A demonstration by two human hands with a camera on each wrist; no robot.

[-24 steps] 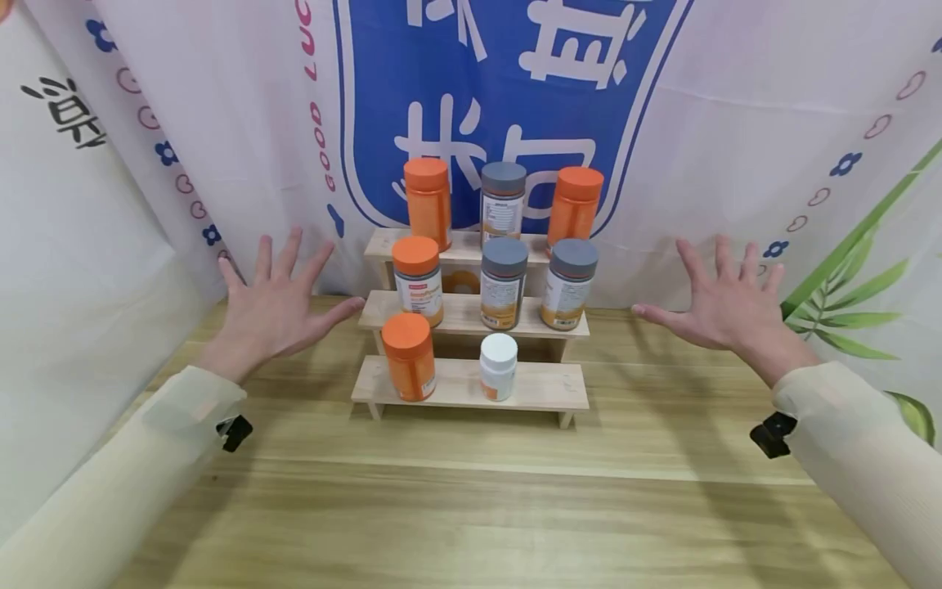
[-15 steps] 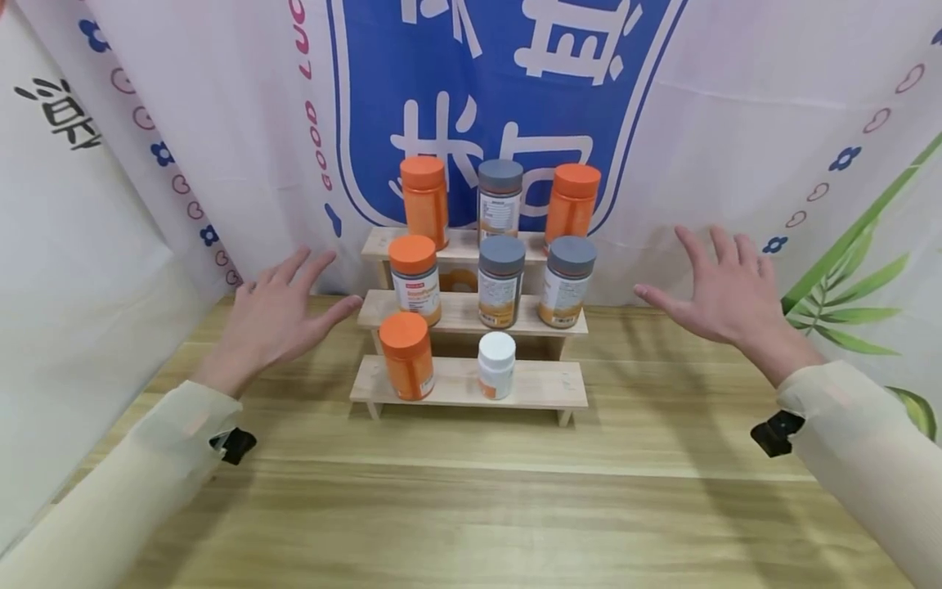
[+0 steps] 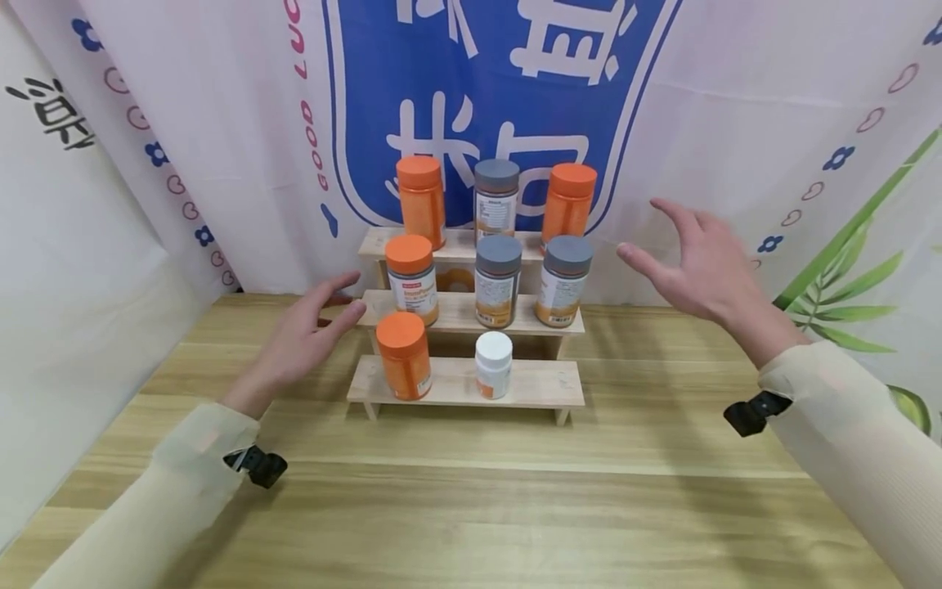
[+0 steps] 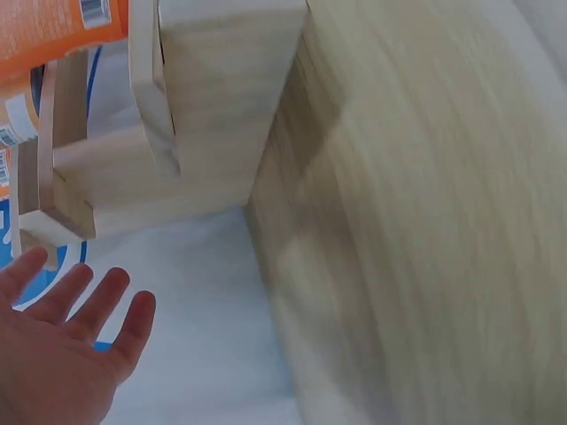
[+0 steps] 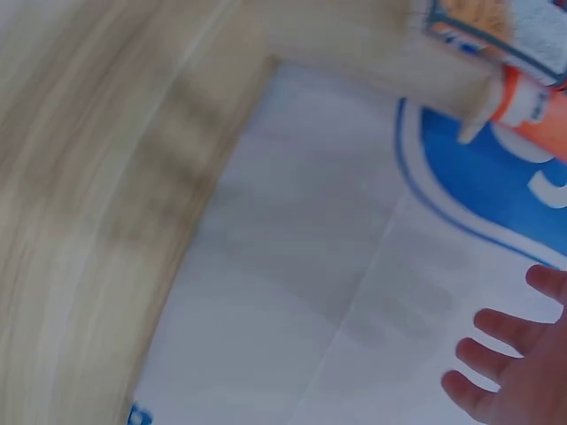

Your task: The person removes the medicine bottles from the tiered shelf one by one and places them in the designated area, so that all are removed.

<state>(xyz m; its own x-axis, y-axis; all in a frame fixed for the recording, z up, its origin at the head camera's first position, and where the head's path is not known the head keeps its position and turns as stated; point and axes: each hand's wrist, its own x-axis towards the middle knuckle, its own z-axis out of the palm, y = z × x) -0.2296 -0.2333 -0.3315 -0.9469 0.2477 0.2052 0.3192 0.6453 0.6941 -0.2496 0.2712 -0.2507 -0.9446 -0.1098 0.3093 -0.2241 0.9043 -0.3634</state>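
Left of a three-step wooden stand (image 3: 540, 384), my left hand (image 3: 305, 335) reaches toward the end of its middle step, fingers relaxed and holding nothing. In the left wrist view, its spread fingers are apart from the steps. My right hand (image 3: 699, 266) hovers to the stand's right, thumb and index finger apart, nearest the orange jar (image 3: 569, 204) on the top step. That step also bears an orange jar (image 3: 421, 204) and a grey-lidded jar (image 3: 496, 200). An orange-lidded jar (image 3: 412, 282) and two grey-lidded jars (image 3: 498, 282) occupy the middle step. Below stand an orange jar (image 3: 403, 356) and a small white bottle (image 3: 493, 366).
The stand rests on a wood-grain table (image 3: 471, 507). Behind it hangs a white curtain (image 3: 706, 106) with a blue printed panel (image 3: 471, 74). A white side wall (image 3: 66, 270) borders the left, and a printed bamboo pattern (image 3: 846, 303) is at the right.
From both hands spread wide beside the stand, the left has turned and moved in toward the middle step's end. My right hand has moved up and inward. The jars have stayed in place.
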